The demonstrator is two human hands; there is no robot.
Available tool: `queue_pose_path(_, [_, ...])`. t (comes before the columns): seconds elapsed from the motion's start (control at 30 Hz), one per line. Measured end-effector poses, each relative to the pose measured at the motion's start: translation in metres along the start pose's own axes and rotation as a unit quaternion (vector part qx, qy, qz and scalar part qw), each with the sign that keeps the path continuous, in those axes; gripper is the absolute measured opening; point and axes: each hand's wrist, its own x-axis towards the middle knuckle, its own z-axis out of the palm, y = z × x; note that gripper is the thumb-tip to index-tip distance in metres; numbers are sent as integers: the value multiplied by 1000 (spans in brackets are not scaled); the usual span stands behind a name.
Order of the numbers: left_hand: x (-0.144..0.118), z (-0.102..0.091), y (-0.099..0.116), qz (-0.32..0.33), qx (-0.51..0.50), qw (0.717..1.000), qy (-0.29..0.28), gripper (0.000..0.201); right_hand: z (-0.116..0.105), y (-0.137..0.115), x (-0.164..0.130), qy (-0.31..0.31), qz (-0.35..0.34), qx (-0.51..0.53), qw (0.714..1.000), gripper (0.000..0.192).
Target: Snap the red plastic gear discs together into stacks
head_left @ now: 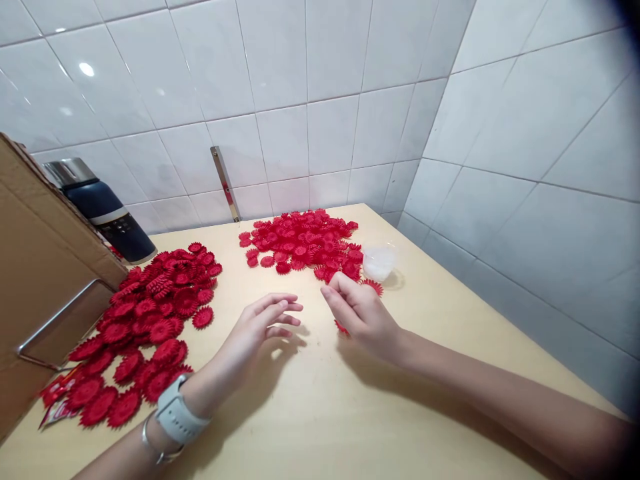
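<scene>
Here, in the head view, the left hand (270, 318) hung open over the pale yellow bench (300, 420), near a heap of red round saw-edged pieces (163, 297); the right hand (364, 312) was curled closed, contents hidden, one red piece (341, 327) showing beneath.

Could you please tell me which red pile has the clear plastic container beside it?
The far pile, near the tiled wall: the container is at its right. The nearer pile lies beside cardboard.
</scene>
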Motion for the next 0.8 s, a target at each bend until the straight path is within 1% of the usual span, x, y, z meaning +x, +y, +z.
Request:
queue_pose_path(0.03, [0,-1,0,6,7,1000,7,20,0,1,-2,8,10,0,1000,28])
queue_pose_path(0.1, [-1,0,0,-2,18,1000,2,21,-1,4,-5,26,20,-2,999,26])
queue_pose_path(0.17, [-3,2,0,-27,28,999,-25,21,-2,5,-7,39,11,-6,999,20])
queue_pose_path(0.2, [-4,5,-1,-38,32,998,-47,21,-3,5,-8,43,-3,-10,999,16])
queue_pose_path(0.27, [-7,11,-2,-54,26,992,-107,22,-3,3,-10,49,-50,-21,997,10])
queue_pose_path(0.3, [-9,15,-4,-59,17,989,-136,22,-3,2,-12,52,-82,-27,995,9])
queue_pose_path(0.37, [-13,24,-7,-69,-11,981,-182,18,0,-1,-16,59,-151,-37,986,15])
queue_pose_path(0.4, [-14,28,-8,-73,-24,979,-191,15,1,-3,-17,61,-183,-41,980,18])
queue_pose_path(0.5, [-18,35,-11,-63,-28,979,-190,10,6,-9,-21,58,-244,-46,967,20])
queue_pose_path(0.57, [-18,35,-11,-44,-4,983,-180,10,7,-12,-21,47,-259,-39,964,20])
queue_pose_path(0.6, [-17,33,-11,-34,7,985,-171,11,6,-14,-20,42,-257,-37,965,20])
queue_pose_path(0.63, [-16,31,-10,-27,14,986,-161,10,5,-14,-19,36,-245,-39,968,19])
queue_pose_path(0.7, [-12,24,-10,-22,6,991,-132,8,2,-12,-17,13,-196,-50,979,18])
queue_pose_path(0.8, [-4,13,-14,-40,-44,995,-86,12,-2,-5,-17,-49,-121,-60,990,20])
